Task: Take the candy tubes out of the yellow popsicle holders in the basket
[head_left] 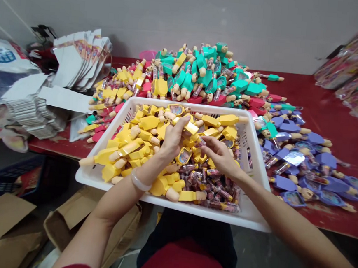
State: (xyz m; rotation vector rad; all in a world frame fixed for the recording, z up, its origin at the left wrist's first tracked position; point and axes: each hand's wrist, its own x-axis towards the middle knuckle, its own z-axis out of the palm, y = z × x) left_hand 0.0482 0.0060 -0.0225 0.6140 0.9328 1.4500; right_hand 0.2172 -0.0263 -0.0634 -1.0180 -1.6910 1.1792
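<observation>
My left hand (173,137) is closed around a yellow plastic toy (192,128) with a beige rounded end, above a white basket (257,185). At the toy's lower end, the fingers of my right hand (219,151) pinch a small clear tube (200,141) with dark pinkish contents; whether the tube is joined to the toy cannot be made out. Many similar yellow toys (149,123) fill the left and back of the basket. Loose small tubes (220,191) lie heaped at its front right, under my right hand.
Behind the basket rises a pile of green toys (200,63), with red and yellow ones among them. Purple toys (286,183) spread over the red table (324,104) at right. Stacked white cards (34,114) stand at left; open cardboard boxes (2,215) sit below. Packaged goods (352,61) lean far right.
</observation>
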